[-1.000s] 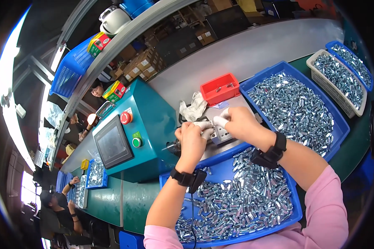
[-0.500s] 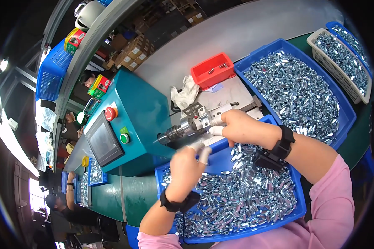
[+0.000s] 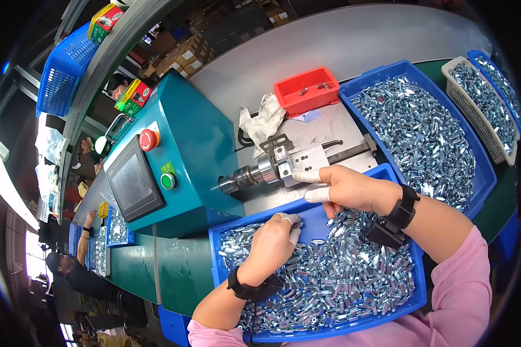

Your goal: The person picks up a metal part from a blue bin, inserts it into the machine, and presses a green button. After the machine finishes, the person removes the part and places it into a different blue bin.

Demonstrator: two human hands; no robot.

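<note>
My left hand is lowered over the left part of the near blue tray, among small shiny hexagonal metal sleeves. White covers wrap its fingertips, and the fingers are pinched together; what is between them is hidden. My right hand reaches over the tray's far edge. Two of its fingers, in white covers, stretch out apart, one of them at the metal clamping block of the machine. No part shows between these two. The steel spindle runs from the block to the teal machine.
A larger blue tray of metal parts stands at the right, beside a beige basket. Behind the clamp are a red bin and white gloves. The machine carries a screen and a red stop button. Other people work at the left.
My left hand has moved down from beside the spindle into the tray, and its fingers have closed. My right hand stays by the clamp, slightly lower. The whole view has shifted a little.
</note>
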